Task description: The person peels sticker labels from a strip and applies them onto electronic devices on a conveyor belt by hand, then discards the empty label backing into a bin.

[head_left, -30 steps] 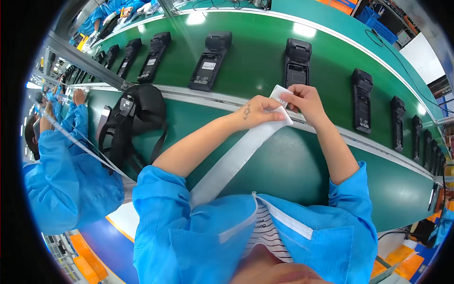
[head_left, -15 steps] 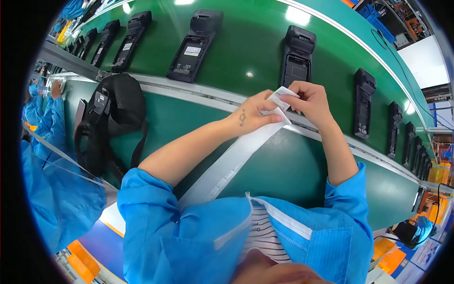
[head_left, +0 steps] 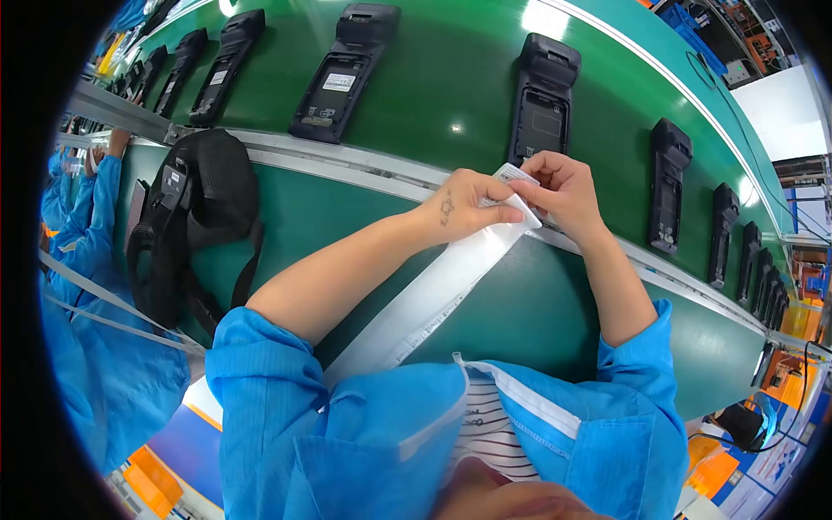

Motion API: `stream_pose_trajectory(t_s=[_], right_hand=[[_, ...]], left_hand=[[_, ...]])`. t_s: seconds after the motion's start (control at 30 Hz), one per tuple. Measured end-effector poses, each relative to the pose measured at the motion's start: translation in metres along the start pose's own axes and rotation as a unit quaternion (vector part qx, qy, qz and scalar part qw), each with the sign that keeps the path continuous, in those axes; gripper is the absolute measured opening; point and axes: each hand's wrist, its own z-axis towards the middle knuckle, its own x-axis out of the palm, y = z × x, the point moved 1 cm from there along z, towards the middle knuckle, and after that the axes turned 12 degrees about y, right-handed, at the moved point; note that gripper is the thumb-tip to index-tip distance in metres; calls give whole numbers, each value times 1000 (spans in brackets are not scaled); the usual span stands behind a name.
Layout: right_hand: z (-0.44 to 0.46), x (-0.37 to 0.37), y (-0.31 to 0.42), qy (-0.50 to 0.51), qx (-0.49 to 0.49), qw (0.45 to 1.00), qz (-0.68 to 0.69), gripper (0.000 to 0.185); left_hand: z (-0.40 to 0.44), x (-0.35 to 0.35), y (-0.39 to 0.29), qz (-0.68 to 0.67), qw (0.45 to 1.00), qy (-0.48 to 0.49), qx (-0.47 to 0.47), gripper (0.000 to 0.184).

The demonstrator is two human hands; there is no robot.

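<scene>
A long white strip of label backing paper (head_left: 433, 299) runs from my chest up to my fingers, folded over at its far end. My left hand (head_left: 468, 204) is closed on that end, thumb on top. Against it, the fingers of my right hand (head_left: 562, 192) pinch a small white printed label (head_left: 511, 173), partly hidden by the fingers. Whether the label is still stuck to the strip I cannot tell. Just beyond my hands lies a black handheld terminal (head_left: 542, 108), its back bay uncovered and without a white sticker inside.
Several similar terminals line the green conveyor (head_left: 451, 69); one at left (head_left: 338, 82) bears a white sticker in its bay. A metal rail (head_left: 347, 165) edges the belt. On the near table sits a black bag (head_left: 208, 191) with a device on it. A co-worker's blue sleeve (head_left: 104, 199) shows far left.
My right hand has moved slightly left and down, closer to my left hand, covering more of the label. The terminals on the left and centre appear shifted slightly left in view.
</scene>
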Motion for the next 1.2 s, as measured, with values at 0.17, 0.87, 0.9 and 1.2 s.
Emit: stream_pose_trajectory(t_s=[0.17,0.87,0.9,1.2], right_hand=[[-4,-9,-3,38,-39,998,-39,13],[-1,-29,-16,-244,-146,957,-52,3],[4,-44,-9,-262,-151,949,-90,6],[52,-95,-6,-129,28,983,-126,23]], left_hand=[[5,4,1,-1,998,13,56,19],[15,24,-9,-28,999,-30,-8,22],[15,25,-12,-17,1000,-18,-18,23],[8,1,-17,-54,993,-107,-20,21]])
